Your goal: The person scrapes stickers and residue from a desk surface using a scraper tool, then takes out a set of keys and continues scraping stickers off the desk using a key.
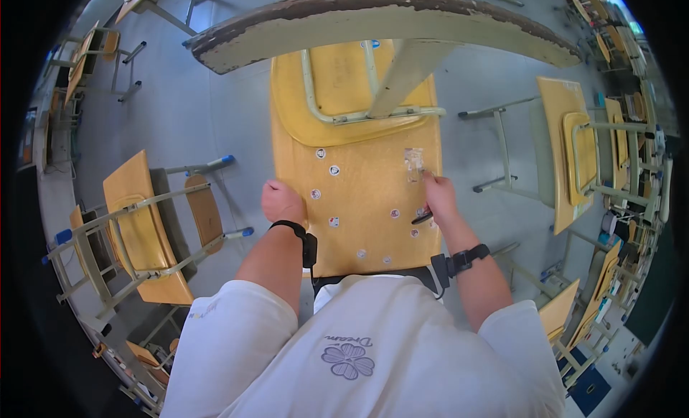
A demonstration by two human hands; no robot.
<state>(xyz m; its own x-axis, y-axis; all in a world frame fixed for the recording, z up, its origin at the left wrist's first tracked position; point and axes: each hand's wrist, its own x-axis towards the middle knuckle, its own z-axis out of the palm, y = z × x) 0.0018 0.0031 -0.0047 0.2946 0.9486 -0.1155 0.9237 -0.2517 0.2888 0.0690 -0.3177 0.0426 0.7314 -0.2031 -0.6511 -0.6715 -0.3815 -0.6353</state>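
Note:
A yellow wooden desk top (359,235) lies in front of me, dotted with several small round stickers. Closed at the desk's left edge is my left hand (283,201), with nothing visible in it. On the right side, my right hand (440,199) is wrapped round a dark, thin tool (422,218), whose black end sticks out below the fist. Just above that hand is a patch of torn sticker residue (413,164). An upturned chair (323,123) rests on the far part of the desk, its metal frame pointing up.
A worn wooden bar (387,17) spans the view close above the desk's far end. Desks with upturned chairs stand at the left (136,224) and right (563,152). The grey floor (237,131) shows between them.

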